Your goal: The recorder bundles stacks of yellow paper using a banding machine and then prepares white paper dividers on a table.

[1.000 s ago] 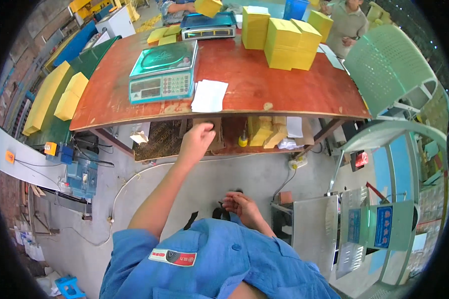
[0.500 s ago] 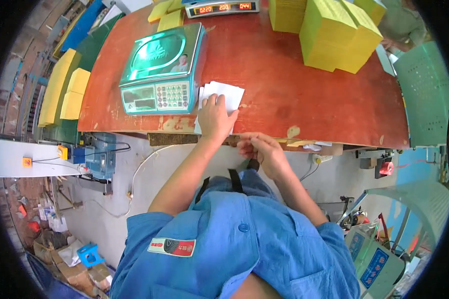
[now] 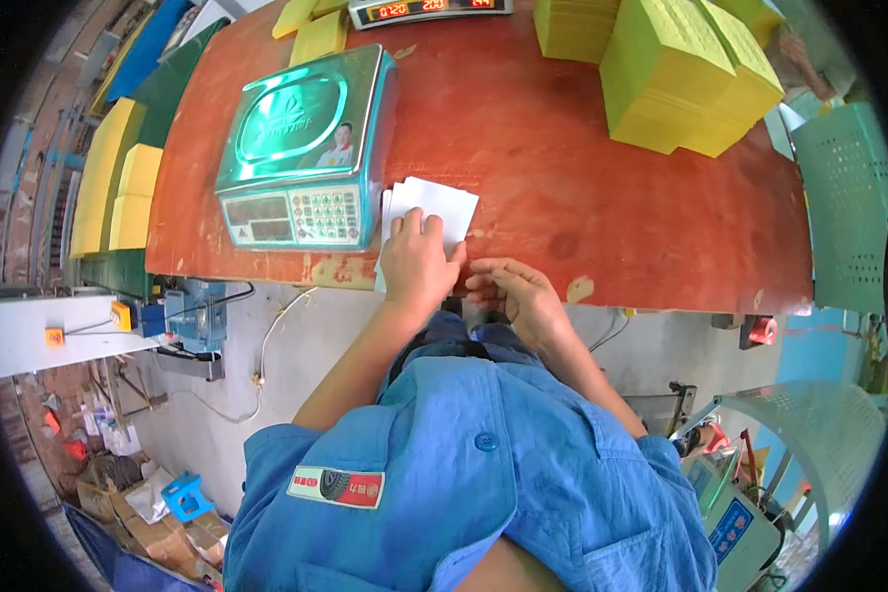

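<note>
Several loosely stacked white paper sheets (image 3: 446,205) lie at the table's near edge, just right of a teal counting scale (image 3: 291,148). On them rests my left hand (image 3: 419,261), its fingers slightly bent and apart, pressing the sheets from above. My right hand (image 3: 525,301) hovers at the table edge, right of the papers. Its fingers are curled in toward the thumb; what they hold, if anything, does not show. The scale has a shiny, bare metal plate and a keypad facing me.
Yellow stacks (image 3: 666,79) stand at the back right, with smaller yellow pieces (image 3: 318,39) at the back left. A second scale (image 3: 429,10) with a lit red display sits at the far edge. A green perforated panel (image 3: 839,207) borders the red table (image 3: 602,217) at right.
The view has shifted, so the table and scale sit lower in it. My left hand stays on the papers and my right hand beside them. The far scale's display reading has changed.
</note>
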{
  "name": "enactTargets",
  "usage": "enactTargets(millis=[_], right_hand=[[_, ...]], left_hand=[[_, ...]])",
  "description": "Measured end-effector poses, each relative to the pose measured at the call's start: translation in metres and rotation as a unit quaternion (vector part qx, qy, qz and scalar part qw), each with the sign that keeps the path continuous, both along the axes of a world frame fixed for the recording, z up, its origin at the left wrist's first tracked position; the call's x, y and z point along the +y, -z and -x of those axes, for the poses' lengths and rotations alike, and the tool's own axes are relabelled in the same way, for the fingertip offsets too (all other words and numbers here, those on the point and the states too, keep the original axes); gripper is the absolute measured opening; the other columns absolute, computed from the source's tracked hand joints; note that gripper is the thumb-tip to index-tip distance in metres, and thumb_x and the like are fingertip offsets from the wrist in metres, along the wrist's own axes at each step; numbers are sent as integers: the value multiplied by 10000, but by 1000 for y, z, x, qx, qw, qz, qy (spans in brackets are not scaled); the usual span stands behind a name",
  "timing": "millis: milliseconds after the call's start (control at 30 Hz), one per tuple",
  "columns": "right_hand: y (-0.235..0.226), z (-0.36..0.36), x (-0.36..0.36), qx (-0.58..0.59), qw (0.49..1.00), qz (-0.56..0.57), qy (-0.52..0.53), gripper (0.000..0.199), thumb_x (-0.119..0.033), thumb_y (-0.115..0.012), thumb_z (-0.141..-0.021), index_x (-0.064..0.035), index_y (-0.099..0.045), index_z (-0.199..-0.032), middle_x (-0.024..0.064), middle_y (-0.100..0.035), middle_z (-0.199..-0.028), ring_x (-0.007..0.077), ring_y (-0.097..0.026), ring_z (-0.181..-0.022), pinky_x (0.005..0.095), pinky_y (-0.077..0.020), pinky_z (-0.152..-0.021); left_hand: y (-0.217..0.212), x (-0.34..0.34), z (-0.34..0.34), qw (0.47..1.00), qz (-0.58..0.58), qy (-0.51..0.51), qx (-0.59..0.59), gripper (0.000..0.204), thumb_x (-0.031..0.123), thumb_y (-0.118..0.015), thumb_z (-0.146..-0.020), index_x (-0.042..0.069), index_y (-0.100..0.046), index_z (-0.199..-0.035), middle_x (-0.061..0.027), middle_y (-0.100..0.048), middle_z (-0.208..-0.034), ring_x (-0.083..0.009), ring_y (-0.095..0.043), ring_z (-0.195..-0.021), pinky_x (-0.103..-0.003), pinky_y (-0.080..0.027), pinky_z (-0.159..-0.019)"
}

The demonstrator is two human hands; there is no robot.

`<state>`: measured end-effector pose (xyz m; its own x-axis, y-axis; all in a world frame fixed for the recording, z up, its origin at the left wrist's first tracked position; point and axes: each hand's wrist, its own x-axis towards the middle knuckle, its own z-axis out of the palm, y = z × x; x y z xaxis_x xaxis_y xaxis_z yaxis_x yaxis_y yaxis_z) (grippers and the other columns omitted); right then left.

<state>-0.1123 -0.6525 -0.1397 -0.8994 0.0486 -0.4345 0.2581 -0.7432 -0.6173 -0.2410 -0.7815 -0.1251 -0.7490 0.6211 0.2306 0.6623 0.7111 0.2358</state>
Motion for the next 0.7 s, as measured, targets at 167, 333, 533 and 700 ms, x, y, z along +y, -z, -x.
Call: enactTargets(millis=[167, 333, 533, 700], right_hand=[[-11, 5, -2, -5, 998, -35, 50, 301, -146, -453, -1009, 23, -578, -1224, 128, -665, -1086, 212, -648, -936, 345, -522, -843], [-3, 10, -14, -12, 995, -35, 88, 291, -128, -457, -1005, 20, -578, -1224, 118, -662, -1091, 201, -650, -915, 335, -523, -838], [-4, 18, -23, -18, 992, -39, 115, 297, -126, -461, -999, 24, -566, -1234, 124, -657, -1096, 205, -653, -915, 336, -529, -838], [-17, 35, -20, -33, 983, -98, 154, 320, -134, -471, -995, 34, -546, -1256, 142, -654, -1118, 219, -657, -932, 348, -532, -843]], left_hand=[[-2, 1, -1, 999, 22, 33, 28, 450, 290, -787, -724, 24, -609, -1040, -165, -573, -1194, -329, -552, -1039, -465, -477, -809], [3, -6, 8, 996, 19, 64, 59, 520, 254, -764, -738, 21, -588, -1169, -178, -546, -1285, -323, -526, -1105, -468, -452, -850], [0, -13, 21, 996, 16, 87, 4, 498, 169, -759, -725, 12, -600, -1169, -182, -568, -1278, -348, -541, -1101, -471, -458, -913], [0, -18, 32, 993, -34, 112, -6, 419, 136, -737, -731, 2, -626, -1112, -179, -626, -1174, -350, -579, -1036, -444, -489, -872]])
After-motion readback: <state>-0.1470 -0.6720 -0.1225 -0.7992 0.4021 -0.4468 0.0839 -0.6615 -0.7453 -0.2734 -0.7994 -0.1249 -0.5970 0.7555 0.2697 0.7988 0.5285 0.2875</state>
